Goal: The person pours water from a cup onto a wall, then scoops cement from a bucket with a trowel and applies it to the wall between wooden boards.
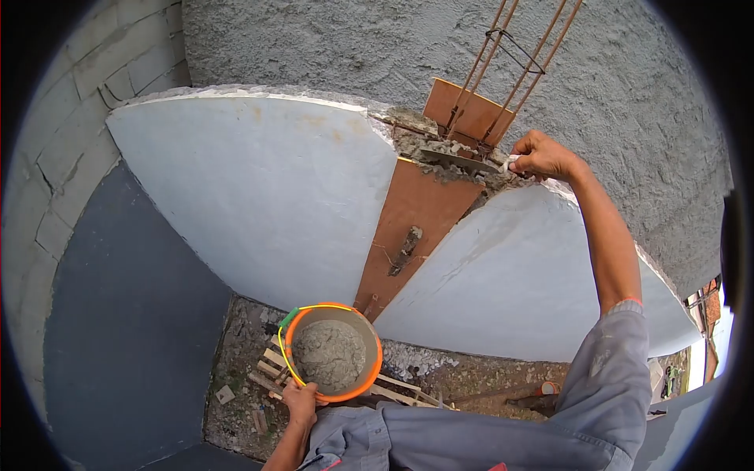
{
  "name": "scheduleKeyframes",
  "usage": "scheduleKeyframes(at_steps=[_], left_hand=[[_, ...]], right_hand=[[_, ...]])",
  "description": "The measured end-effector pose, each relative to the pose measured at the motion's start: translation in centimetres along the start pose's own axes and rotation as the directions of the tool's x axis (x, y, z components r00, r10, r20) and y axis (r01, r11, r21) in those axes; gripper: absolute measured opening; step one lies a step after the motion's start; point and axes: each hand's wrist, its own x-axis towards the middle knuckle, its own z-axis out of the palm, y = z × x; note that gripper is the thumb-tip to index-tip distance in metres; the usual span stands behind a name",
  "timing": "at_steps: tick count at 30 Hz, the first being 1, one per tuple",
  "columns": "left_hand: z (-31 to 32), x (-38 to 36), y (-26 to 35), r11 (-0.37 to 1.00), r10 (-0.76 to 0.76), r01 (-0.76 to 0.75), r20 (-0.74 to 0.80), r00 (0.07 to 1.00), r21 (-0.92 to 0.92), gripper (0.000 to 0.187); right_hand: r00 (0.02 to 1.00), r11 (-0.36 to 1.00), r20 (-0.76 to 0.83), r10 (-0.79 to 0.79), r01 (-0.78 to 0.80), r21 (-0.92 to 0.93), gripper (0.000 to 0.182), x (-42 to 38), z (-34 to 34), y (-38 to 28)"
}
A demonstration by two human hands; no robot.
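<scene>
There are one bucket (378, 361), one trowel (462, 161), two brown boards (420, 200) and four rods (561, 36).

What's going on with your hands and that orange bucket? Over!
Left hand gripping orange bucket, grey mortar inside. Right hand holding trowel at top of lower brown board. Rusty rods close by, maybe in the way.

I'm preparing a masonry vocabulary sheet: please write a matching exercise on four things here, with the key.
1. bucket
2. trowel
3. rebar
4. long brown board

A. between two pale wall sections
B. rusty, in parallel lengths
C. containing grey mortar
D. held in the right hand

Pairs: 1-C, 2-D, 3-B, 4-A
</scene>
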Motion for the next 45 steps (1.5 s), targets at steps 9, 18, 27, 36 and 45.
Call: scheduleKeyframes(at_steps=[9, 18, 27, 36, 45], left_hand=[[0.4, 0.1, 0.2, 1.000, 0.023, -0.023, -0.008, 1.000, -0.016, 0.011], [0.9, 0.6, 0.2, 1.000, 0.004, -0.005, 0.018, 1.000, 0.030, 0.014], [2.8, -0.4, 0.8, 0.998, -0.006, 0.003, 0.043, 0.999, 0.069, 0.011], [1.7, 0.5, 0.1, 0.998, 0.025, -0.028, 0.053, 0.998, 0.053, 0.011], [1.9, 0.1, 0.1, 0.995, 0.012, -0.024, 0.128, 0.992, 0.093, 0.017]], right_hand=[[0.996, 0.997, -0.073, 0.047, -0.052, -0.057, 0.020, -3.6, 1.1, -2.4], [0.999, 0.899, -0.041, -0.033, 0.012, -0.438, 0.030, 1.1, 2.7, -4.6], [0.986, 0.793, -0.153, -0.068, -0.040, -0.607, 0.014, -8.3, 3.1, -6.5], [0.885, 0.646, 0.208, -0.416, 0.449, -0.617, 0.010, -6.3, 35.1, -6.1], [0.820, 0.895, 0.512, -0.257, 0.402, -0.194, 0.022, -7.4, 46.4, -5.3]])
